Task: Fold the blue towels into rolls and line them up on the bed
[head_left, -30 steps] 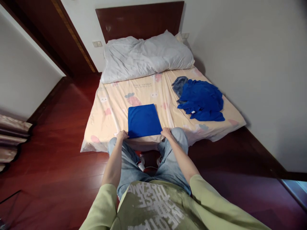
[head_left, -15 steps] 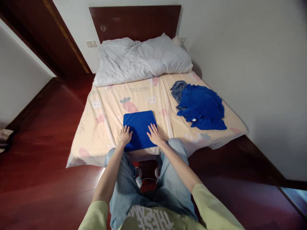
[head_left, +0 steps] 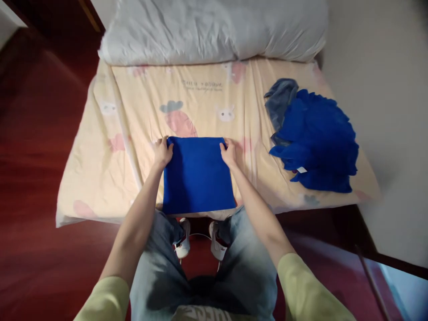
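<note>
A flat blue cloth [head_left: 199,176], square in outline, lies near the front edge of the bed. My left hand [head_left: 163,152] grips its far left corner, thumb on top and fingers curled beneath. At the far right corner, my right hand [head_left: 229,153] pinches the fabric the same way. The cloth's near edge rests by the mattress edge, just above my knees. To the right lies a heap of crumpled blue cloth [head_left: 321,142] with a small white tag [head_left: 301,170]. A grey cloth [head_left: 281,100] sticks out from the heap's left side.
The bed carries a cream sheet [head_left: 90,178] printed with carrots and rabbits. A thick pale grey quilt [head_left: 214,33] is bunched across the far end. A wall [head_left: 394,111] stands along the right, and dark red floor [head_left: 30,178] shows on the left.
Both hands have moved from lying flat on the blue cloth's sides to holding its far corners. My view has tilted down and come closer to the bed.
</note>
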Demonstrator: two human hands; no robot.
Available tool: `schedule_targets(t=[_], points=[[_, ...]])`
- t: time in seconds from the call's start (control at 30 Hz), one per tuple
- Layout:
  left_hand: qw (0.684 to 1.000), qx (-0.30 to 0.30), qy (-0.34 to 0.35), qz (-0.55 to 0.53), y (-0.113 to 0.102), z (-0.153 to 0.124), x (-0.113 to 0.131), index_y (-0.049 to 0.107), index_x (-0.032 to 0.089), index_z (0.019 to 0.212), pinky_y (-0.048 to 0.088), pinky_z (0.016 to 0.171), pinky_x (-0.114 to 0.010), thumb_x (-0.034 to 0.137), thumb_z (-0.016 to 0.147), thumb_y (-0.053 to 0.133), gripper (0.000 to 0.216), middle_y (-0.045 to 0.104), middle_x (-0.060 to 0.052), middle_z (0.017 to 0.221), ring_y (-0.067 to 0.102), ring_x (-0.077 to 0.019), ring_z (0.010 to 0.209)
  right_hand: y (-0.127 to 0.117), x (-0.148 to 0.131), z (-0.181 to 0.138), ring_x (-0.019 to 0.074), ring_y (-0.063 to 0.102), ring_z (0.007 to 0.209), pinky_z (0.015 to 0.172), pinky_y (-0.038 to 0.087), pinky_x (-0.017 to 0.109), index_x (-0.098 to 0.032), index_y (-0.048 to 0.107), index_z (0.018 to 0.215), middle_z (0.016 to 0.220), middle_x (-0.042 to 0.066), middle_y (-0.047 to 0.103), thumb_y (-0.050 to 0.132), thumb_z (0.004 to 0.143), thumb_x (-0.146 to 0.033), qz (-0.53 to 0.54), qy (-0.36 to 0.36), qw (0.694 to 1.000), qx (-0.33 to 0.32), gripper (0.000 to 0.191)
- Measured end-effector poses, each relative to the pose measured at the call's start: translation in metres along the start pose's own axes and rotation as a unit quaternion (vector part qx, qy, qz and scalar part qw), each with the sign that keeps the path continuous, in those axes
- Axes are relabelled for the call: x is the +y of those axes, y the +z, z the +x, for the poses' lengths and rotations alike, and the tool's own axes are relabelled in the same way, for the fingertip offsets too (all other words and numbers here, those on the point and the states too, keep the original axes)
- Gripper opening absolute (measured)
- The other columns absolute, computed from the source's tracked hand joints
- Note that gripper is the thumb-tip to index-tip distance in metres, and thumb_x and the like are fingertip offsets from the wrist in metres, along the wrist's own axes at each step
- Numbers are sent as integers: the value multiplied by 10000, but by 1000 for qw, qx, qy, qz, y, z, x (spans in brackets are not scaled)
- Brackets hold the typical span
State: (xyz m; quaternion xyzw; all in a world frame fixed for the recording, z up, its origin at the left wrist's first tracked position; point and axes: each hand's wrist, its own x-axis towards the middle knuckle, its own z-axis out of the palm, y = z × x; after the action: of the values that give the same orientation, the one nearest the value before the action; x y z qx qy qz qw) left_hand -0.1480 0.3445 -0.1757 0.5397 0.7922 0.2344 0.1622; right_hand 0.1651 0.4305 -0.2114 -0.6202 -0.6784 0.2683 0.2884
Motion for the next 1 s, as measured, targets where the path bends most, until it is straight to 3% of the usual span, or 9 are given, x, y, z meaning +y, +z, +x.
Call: schedule_targets(t=[0.1, 0.23, 0.37, 0.47, 0.63, 0.7, 0.77, 0.87, 1.0], points=[[993, -88, -45, -71, -7, 29, -3, 618, 92, 1410, 549, 1092, -478, 346, 973, 687, 509, 722, -130, 1210, 702, -278, 1157, 4, 19, 28, 260, 756, 1055, 1047, 589, 445, -98, 710, 1278, 1139, 166, 781, 656, 1005, -427, 97, 15, 995, -25, 431], [962, -191, -89, -175, -22, 51, -7, 694, 58, 1222, 600, 968, -499, 345, 897, 810, 449, 723, -106, 1034, 745, -262, 1019, 7, 30, 42, 233, 764, 939, 985, 616, 430, -107, 756, 1069, 1016, 129, 787, 741, 926, -513, 165, 9, 986, -16, 431], [939, -180, -106, -272, -34, 57, -12, 696, 92, 1006, 652, 779, -402, 347, 802, 901, 386, 687, -76, 822, 733, -213, 793, 9, 33, 46, 225, 757, 877, 934, 628, 410, -135, 751, 948, 923, 97, 777, 759, 884, -596, 170, 5, 985, 3, 466], [951, -121, -119, -259, -32, 61, -15, 681, 104, 928, 644, 723, -365, 273, 769, 896, 317, 672, -63, 782, 714, -202, 742, 11, 38, 57, 232, 754, 879, 920, 626, 407, -126, 748, 940, 898, 101, 766, 715, 910, -631, 144, 4, 989, 18, 507], [981, -6, -56, -187, -7, 77, -12, 686, 119, 1010, 639, 894, -432, 308, 814, 825, 306, 737, -103, 954, 731, -282, 1011, 15, 41, 82, 259, 742, 1065, 1018, 590, 438, -112, 746, 1055, 991, 125, 757, 554, 1031, -610, 59, -51, 996, 37, 534], [987, 30, 6, -159, 3, 77, -6, 672, 121, 1160, 575, 1058, -481, 350, 902, 752, 355, 747, -135, 1152, 669, -294, 1229, 16, 32, 81, 273, 696, 1214, 1112, 541, 491, -104, 721, 1187, 1145, 155, 746, 456, 1089, -568, 13, -96, 994, 47, 543], [989, 59, 70, -116, 11, 69, 0, 609, 131, 1348, 437, 1216, -544, 380, 985, 663, 443, 654, -158, 1433, 515, -302, 1456, 19, 19, 70, 297, 595, 1391, 1213, 444, 573, -103, 649, 1362, 1384, 186, 666, 362, 1128, -515, -41, -141, 988, 49, 554], [986, 48, 156, -47, 23, 46, 5, 506, 149, 1524, 209, 1330, -599, 456, 1041, 565, 576, 407, -150, 1697, 252, -329, 1632, 22, 1, 45, 325, 388, 1578, 1304, 267, 655, -136, 508, 1557, 1649, 172, 460, 306, 1142, -462, -120, -202, 972, -5, 565], [981, 9, 192, 2, 36, 8, -3, 443, 115, 1606, 85, 1357, -578, 554, 1079, 409, 687, 307, -170, 1748, 162, -332, 1663, 15, -5, 17, 314, 228, 1655, 1343, 142, 656, -146, 401, 1649, 1747, 152, 329, 299, 1139, -441, -191, -218, 953, -88, 598]])
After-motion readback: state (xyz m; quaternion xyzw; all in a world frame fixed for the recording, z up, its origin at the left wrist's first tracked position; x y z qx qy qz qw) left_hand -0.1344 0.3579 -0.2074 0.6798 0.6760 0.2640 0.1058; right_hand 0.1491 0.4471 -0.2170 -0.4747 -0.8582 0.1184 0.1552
